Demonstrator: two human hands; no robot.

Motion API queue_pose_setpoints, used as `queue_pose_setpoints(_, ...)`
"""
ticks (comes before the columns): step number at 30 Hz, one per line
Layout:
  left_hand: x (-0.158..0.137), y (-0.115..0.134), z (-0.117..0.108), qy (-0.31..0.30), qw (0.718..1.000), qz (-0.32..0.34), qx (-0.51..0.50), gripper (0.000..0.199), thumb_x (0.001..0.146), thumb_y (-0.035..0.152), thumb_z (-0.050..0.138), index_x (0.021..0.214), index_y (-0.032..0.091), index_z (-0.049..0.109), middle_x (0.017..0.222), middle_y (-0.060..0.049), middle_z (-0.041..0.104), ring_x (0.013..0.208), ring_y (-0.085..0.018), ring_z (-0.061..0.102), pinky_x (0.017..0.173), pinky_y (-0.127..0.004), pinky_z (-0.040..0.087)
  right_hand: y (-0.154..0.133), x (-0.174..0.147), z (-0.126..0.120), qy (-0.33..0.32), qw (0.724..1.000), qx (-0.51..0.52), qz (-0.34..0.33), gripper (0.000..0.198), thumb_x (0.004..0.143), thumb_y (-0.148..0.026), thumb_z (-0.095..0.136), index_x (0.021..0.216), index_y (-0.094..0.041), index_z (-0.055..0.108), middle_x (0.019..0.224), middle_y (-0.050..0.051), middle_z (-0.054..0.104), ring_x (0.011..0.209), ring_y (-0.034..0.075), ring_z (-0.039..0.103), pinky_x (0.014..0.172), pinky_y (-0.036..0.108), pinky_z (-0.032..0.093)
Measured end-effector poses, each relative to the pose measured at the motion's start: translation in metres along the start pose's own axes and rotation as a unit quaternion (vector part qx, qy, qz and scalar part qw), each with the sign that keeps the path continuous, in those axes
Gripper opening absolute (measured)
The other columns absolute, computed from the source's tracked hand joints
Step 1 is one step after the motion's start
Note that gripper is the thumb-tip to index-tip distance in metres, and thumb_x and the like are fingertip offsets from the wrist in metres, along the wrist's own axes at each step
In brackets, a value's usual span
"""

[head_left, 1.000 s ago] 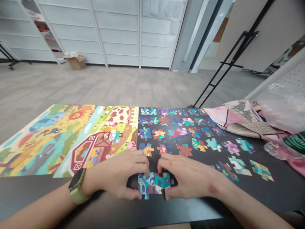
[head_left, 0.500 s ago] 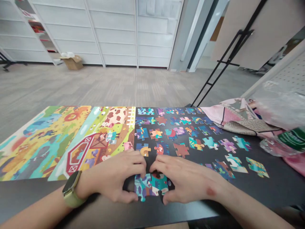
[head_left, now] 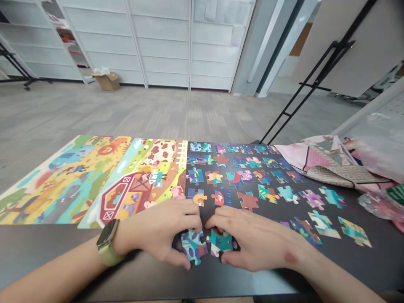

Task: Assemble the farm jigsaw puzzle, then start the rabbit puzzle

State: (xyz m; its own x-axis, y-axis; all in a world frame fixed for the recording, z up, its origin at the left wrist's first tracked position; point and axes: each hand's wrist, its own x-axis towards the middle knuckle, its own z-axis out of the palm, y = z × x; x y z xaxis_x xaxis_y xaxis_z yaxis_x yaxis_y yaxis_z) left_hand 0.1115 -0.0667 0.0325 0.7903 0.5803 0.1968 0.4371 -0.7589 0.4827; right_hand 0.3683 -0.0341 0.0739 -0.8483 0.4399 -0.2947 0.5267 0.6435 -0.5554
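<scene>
My left hand [head_left: 168, 229], below a watch with a pale green strap [head_left: 110, 244], curls its fingers and thumb around a light-blue and purple puzzle piece [head_left: 193, 248]. Opposite it, my right hand [head_left: 252, 237] grips a teal puzzle piece [head_left: 220, 240] with a white and red part, thumb at its lower edge. A narrow dark gap separates the two pieces, low over or on the black table; I cannot tell which. Just beyond my fingers lie a piece with an orange arch [head_left: 198, 197] and a red and dark blue piece [head_left: 222, 196].
Several loose puzzle pieces [head_left: 248, 200] lie in rows on the black table [head_left: 265, 282]. Left of them are a farm picture [head_left: 139, 181] and an animal picture [head_left: 63, 185]. A pink patterned cloth [head_left: 322, 158] and a clear plastic bottle [head_left: 375, 204] occupy the right side.
The two pieces between my hands, touching before, now stand slightly apart. My hands have parted a little, and the whole view has shifted slightly.
</scene>
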Motion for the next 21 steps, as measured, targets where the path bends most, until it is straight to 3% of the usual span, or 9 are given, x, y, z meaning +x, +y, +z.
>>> queue_pose_setpoints(4, 0.001, -0.001, 0.005, -0.007, 1.0, -0.008, 0.008, 0.049, 0.081, 0.067, 0.075, 0.099, 0.024, 0.06, 0.093, -0.002, 0.068, 0.084, -0.022, 0.063, 0.071, -0.033, 0.039, 0.0, 0.002, -0.003, -0.004, 0.998, -0.031, 0.057, 0.037, 0.074, -0.041, 0.085, 0.1, -0.022, 0.066, 0.094, 0.002, 0.07, 0.087, 0.023, 0.065, 0.07, 0.03, 0.042)
queue_pose_setpoints(8, 0.004, 0.002, 0.015, 0.004, 1.0, -0.007, 0.018, 0.043, 0.091, 0.067, 0.065, 0.098, 0.025, 0.065, 0.086, -0.002, 0.069, 0.08, -0.022, 0.064, 0.07, -0.034, 0.037, 0.004, 0.008, 0.0, 0.004, 0.993, -0.079, 0.092, 0.049, 0.068, -0.06, 0.086, 0.087, -0.02, 0.065, 0.075, 0.001, 0.069, 0.071, 0.021, 0.063, 0.056, 0.027, 0.028)
queue_pose_setpoints(10, 0.004, 0.005, 0.016, 0.019, 1.0, -0.006, 0.013, 0.038, 0.095, 0.063, 0.062, 0.099, 0.025, 0.066, 0.082, -0.002, 0.068, 0.077, -0.021, 0.063, 0.068, -0.034, 0.036, 0.005, 0.009, 0.0, 0.016, 0.991, -0.098, 0.092, 0.047, 0.075, -0.063, 0.08, 0.08, -0.02, 0.064, 0.072, 0.002, 0.068, 0.068, 0.021, 0.062, 0.056, 0.028, 0.025)
queue_pose_setpoints(13, 0.004, 0.006, 0.011, 0.025, 1.0, -0.002, -0.013, 0.031, 0.092, 0.054, 0.068, 0.097, 0.024, 0.066, 0.081, -0.001, 0.066, 0.077, -0.021, 0.061, 0.07, -0.034, 0.037, 0.004, 0.006, -0.003, 0.033, 0.991, -0.111, 0.068, 0.027, 0.095, -0.041, 0.06, 0.08, -0.019, 0.061, 0.073, 0.003, 0.068, 0.068, 0.02, 0.062, 0.058, 0.029, 0.028)
queue_pose_setpoints(16, 0.003, 0.006, 0.001, 0.006, 1.0, 0.011, -0.011, 0.03, 0.08, 0.041, 0.077, 0.101, 0.022, 0.065, 0.094, -0.004, 0.066, 0.084, -0.023, 0.062, 0.075, -0.035, 0.041, 0.001, 0.0, -0.01, 0.028, 0.995, -0.085, 0.035, 0.008, 0.089, -0.017, 0.054, 0.093, -0.02, 0.06, 0.083, 0.003, 0.068, 0.076, 0.019, 0.063, 0.065, 0.03, 0.035)
queue_pose_setpoints(19, 0.002, 0.005, -0.003, -0.023, 1.0, 0.007, -0.004, 0.04, 0.075, 0.032, 0.078, 0.111, 0.024, 0.064, 0.108, -0.004, 0.067, 0.094, -0.025, 0.063, 0.082, -0.037, 0.042, 0.002, -0.006, -0.011, -0.003, 0.999, -0.042, 0.031, 0.033, 0.077, -0.028, 0.073, 0.106, -0.021, 0.059, 0.093, 0.002, 0.068, 0.084, 0.021, 0.063, 0.07, 0.03, 0.039)
queue_pose_setpoints(21, 0.002, 0.005, -0.001, -0.03, 1.0, 0.0, -0.002, 0.038, 0.075, 0.03, 0.078, 0.11, 0.024, 0.063, 0.105, -0.002, 0.067, 0.093, -0.024, 0.064, 0.082, -0.037, 0.043, 0.004, -0.007, -0.009, -0.019, 0.998, -0.039, 0.04, 0.046, 0.07, -0.039, 0.082, 0.106, -0.022, 0.059, 0.097, 0.002, 0.065, 0.088, 0.022, 0.062, 0.069, 0.03, 0.039)
